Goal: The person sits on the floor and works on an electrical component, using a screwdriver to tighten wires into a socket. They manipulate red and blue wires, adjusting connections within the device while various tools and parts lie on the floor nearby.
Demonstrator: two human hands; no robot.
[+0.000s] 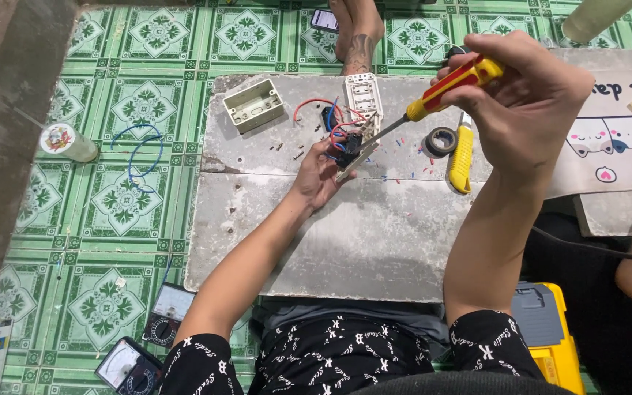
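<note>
Black switch module with red and blue wires point(347, 146) sits pinched in the left hand point(318, 178), raised just off the grey slab surface point(345, 234) to meet the tip; right hand point(528, 95) wraps its grip around the red-and-yellow screwdriver point(440, 91), angled down into it.

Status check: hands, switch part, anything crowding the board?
Left hand grips black switch module. Right hand holds screwdriver, tip at module. Tape roll, yellow knife alongside.

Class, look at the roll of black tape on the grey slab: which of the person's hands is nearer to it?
The right hand, gripping the screwdriver, is raised just beside and above the black tape roll. The left hand holds the switch part farther off.
</note>
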